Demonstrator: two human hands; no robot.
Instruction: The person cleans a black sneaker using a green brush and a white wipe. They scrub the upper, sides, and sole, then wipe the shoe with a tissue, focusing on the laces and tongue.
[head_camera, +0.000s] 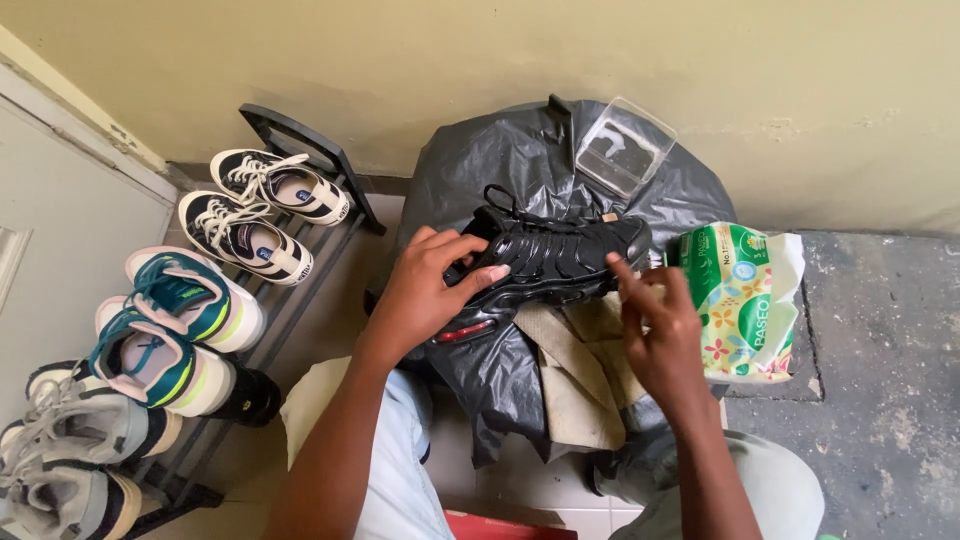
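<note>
Black metal shoe rack (330, 165) at far left carried paired sneakers. Left hand (425, 290) clasped glossy black sneaker (555, 258) at heel, fingers curled over it, above black plastic bag (500, 170). Right hand (660, 330) touched toe, fingers loosely bent. Green floral tissue pack (745, 300) lay beside it.

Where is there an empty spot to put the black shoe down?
Bare grey floor right of the tissue pack is free. The shoe rack is full of sneakers, and the black bag holds a clear box.
</note>
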